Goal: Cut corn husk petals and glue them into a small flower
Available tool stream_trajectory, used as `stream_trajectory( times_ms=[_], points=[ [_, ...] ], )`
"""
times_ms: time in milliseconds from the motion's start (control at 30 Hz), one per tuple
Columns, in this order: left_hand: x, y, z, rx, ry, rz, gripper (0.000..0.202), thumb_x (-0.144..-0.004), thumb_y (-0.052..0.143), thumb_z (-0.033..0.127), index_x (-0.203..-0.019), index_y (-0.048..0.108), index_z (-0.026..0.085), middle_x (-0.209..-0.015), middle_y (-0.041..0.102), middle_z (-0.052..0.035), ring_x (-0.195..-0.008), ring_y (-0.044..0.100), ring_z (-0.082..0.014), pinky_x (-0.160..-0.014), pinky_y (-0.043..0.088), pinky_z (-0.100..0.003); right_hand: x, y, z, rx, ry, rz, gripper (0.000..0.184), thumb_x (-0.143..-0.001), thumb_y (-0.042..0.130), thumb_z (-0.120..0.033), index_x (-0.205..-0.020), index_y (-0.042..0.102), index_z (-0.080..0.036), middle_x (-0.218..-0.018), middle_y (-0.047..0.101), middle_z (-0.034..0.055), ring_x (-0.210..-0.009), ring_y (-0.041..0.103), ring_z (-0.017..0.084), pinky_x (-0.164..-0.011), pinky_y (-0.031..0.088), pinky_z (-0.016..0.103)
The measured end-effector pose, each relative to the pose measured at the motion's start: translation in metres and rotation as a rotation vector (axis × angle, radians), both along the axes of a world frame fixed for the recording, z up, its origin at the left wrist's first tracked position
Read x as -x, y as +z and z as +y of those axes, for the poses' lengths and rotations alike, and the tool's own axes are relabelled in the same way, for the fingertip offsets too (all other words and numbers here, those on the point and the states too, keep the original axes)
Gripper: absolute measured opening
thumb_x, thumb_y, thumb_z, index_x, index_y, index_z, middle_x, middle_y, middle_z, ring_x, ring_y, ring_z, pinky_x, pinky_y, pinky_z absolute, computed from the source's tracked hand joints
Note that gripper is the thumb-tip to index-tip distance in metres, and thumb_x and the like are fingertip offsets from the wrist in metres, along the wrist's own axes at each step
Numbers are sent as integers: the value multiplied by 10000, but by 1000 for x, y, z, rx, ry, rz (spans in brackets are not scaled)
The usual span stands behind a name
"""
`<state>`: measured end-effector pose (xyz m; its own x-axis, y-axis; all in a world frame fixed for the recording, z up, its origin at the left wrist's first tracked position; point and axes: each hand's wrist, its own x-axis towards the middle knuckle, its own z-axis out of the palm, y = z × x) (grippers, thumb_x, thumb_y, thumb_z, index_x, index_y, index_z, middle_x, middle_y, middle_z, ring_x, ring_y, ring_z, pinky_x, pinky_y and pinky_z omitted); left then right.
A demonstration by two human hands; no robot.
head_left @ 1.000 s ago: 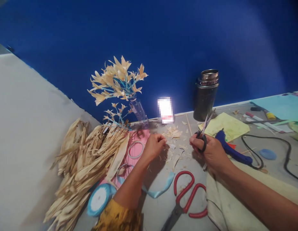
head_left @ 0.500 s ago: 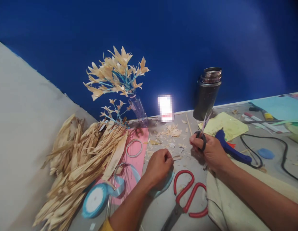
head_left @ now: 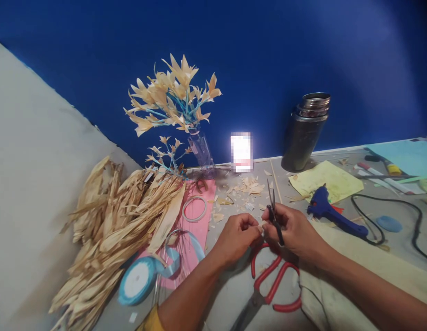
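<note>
Lower centre: the right hand (head_left: 296, 232) grips one pair of small black scissors (head_left: 273, 211), blades pointing up. The left hand (head_left: 238, 235) touches it, fingertips pinched on something too small to tell. One pair of red scissors (head_left: 268, 282) lies just below, one glue gun (head_left: 332, 215) to the right.

wall (head_left: 303, 46) deep blue | big scissors (head_left: 274, 280) red handles | ribbon spool (head_left: 139, 280) light blue | husks (head_left: 124, 216) tan

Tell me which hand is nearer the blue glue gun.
Right. The right hand, gripping small scissors, is beside the glue gun; the left hand is farther off, beyond the right hand.
</note>
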<state>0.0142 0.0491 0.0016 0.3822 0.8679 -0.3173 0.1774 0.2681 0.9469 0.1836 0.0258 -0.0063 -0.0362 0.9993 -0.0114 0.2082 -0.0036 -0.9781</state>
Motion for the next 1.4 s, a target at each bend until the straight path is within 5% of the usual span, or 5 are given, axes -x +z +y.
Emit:
stream_trajectory(
  times_ms=[200, 433, 700, 1067, 1400],
  points=[
    [-8, 5, -9, -174, 12, 289, 215, -703, 530, 177, -497, 589, 188, -436, 543, 7, -445, 477, -123, -475, 321, -251, -3, -7, 0, -136, -116, -391, 59, -670, 609, -210, -640, 565, -234, -569, 607, -19, -543, 503, 163, -540, 344, 275],
    [-7, 2, -7, -252, 47, 367, 197, -685, 536, 167, -494, 584, 178, -462, 489, 34, -503, 431, -117, -504, 273, -257, -6, -1, 2, -93, 122, -197, 163, -703, 587, -205, -859, 629, -230, -825, 734, 29, -738, 648, 217, -662, 450, 299],
    [-3, 5, -7, -349, 75, 411, 168, -656, 535, 164, -490, 535, 188, -507, 490, 22, -562, 446, -135, -540, 270, -271, -8, -8, 1, -261, -87, -511, 76, -658, 570, -197, -712, 562, -250, -664, 675, 7, -620, 600, 211, -592, 375, 298],
    [7, 4, 3, 637, -82, -520, 292, -767, 718, 397, -792, 656, 113, -573, 543, 7, -420, 428, -58, -367, 153, -176, -10, -7, -5, -425, -180, -279, 166, -750, 602, -197, -865, 696, -272, -864, 756, 40, -827, 695, 263, -783, 520, 372],
    [-6, 9, -8, -26, 256, -353, 328, -657, 859, 409, -736, 693, 138, -731, 639, -35, -554, 541, -101, -472, 391, -224, 1, 8, 0, -13, -218, 184, 293, -696, 796, -414, -858, 667, -207, -803, 731, 47, -726, 676, 235, -644, 532, 328]
  ],
)
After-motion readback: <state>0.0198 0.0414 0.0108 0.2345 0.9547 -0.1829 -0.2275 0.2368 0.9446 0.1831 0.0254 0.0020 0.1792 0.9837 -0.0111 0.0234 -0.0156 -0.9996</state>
